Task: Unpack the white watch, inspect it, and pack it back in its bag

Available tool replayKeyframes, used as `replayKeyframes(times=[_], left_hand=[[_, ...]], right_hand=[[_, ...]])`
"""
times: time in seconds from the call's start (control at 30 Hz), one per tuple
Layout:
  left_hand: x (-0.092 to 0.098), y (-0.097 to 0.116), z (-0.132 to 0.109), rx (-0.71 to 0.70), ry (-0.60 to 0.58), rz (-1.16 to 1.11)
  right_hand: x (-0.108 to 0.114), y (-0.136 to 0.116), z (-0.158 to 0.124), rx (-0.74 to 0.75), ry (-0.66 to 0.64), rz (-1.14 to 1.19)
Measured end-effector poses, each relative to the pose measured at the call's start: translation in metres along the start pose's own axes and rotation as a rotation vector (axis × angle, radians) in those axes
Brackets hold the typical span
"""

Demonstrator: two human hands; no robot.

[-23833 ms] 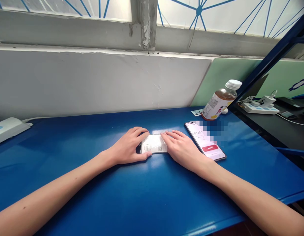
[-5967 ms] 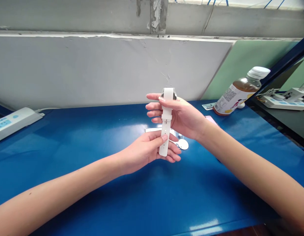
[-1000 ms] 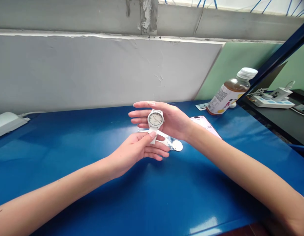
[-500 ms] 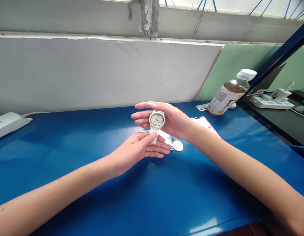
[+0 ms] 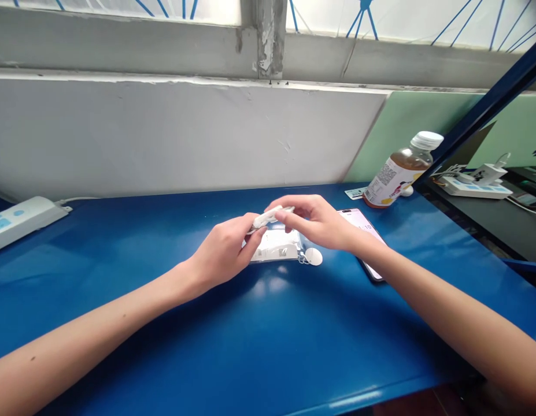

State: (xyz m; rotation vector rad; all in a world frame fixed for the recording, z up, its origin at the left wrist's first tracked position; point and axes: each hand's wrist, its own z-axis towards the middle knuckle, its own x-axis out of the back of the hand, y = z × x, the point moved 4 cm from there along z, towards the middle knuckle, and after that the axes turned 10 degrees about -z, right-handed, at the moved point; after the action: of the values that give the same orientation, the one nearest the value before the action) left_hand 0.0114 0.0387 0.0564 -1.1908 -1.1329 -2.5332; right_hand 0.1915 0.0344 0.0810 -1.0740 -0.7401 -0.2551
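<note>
Worktop: big, blue and shiny. It lies under both grips and carries everything.
Power strip: white, far off to the left of the left grip, by the wall.
Bottle: brown drink with a white cap, well off to the right of the right grip.
Left hand: its grip is closed, pinching the left end of the white watch.
Right hand: thumb and first finger are pinched tight on the other end of the watch.
Phone: flat on the worktop, under the right wrist.
Packet: white with printed labels, flat right below both grips.
White watch: held between the two grips, low over the packet.
Round tag: small and white, just right of the packet, below the right grip.
Step now: I think both hands are holding the watch low, close above the packet.
Next move needs: a soft, steady pinch, because the watch looks small and light.
Hard to see: only the thin side of the watch shows. Its face is hidden, and I cannot tell if it touches the packet. The wrist covers part of the phone.
</note>
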Motion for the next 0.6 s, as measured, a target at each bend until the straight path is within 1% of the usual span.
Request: replayKeyframes(times=[0.07,0.17,0.3,0.4,0.47,0.6], left_hand=[[-0.004,0.001,-0.002,-0.044,-0.002,0.047],[-0.011,0.006,-0.005,-0.124,-0.025,0.087],[-0.019,0.011,-0.008,-0.213,-0.101,0.147],[-0.022,0.011,-0.006,-0.273,-0.168,0.132],[-0.024,0.007,-0.005,-0.265,-0.205,0.112],[-0.032,-0.009,-0.006,-0.154,-0.28,0.106]], right_hand=[[0.002,-0.002,-0.014,0.046,0.055,-0.06],[-0.001,-0.002,-0.036,0.109,0.089,-0.119],[-0.007,0.008,-0.057,0.136,0.149,-0.125],[-0.008,0.015,-0.065,0.155,0.184,-0.14],[-0.006,0.018,-0.067,0.151,0.213,-0.151],[0.001,0.022,-0.071,0.15,0.248,-0.205]])
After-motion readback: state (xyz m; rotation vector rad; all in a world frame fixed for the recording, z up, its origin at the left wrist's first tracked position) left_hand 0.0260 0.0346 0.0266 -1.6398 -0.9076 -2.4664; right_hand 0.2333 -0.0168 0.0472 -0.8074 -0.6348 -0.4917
